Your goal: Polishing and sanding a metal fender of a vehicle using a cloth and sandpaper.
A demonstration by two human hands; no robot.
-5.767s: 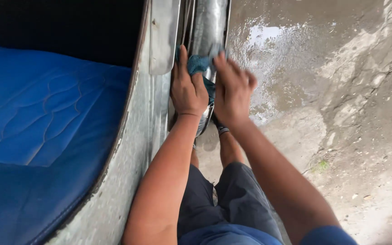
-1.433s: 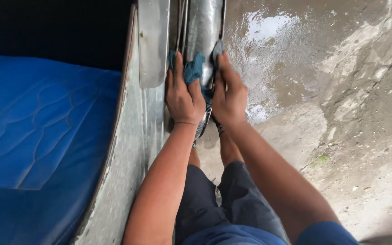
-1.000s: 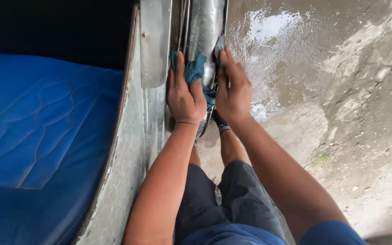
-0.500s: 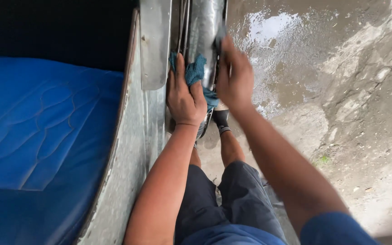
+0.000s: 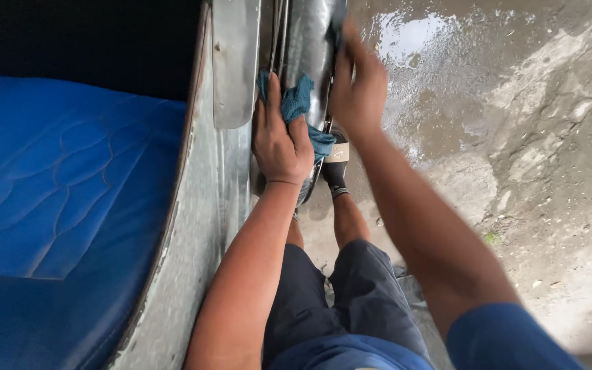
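Observation:
My left hand (image 5: 280,140) presses a teal cloth (image 5: 297,99) against a shiny curved metal panel (image 5: 310,41) on the outside of a vehicle body. Part of the cloth hangs out below my fingers. My right hand (image 5: 359,82) is blurred, higher up on the right edge of the same metal panel, fingers curled over it and touching the cloth's upper end. I cannot tell how firmly it grips.
A blue padded seat (image 5: 56,205) fills the left side, bordered by a scuffed metal side wall (image 5: 200,226). Wet, muddy concrete ground (image 5: 501,123) with a puddle lies to the right. My legs in dark shorts and a sandalled foot (image 5: 336,164) are below.
My right hand has slid upward along the metal panel and is now blurred with motion. My left hand stays pressing the cloth at nearly the same spot.

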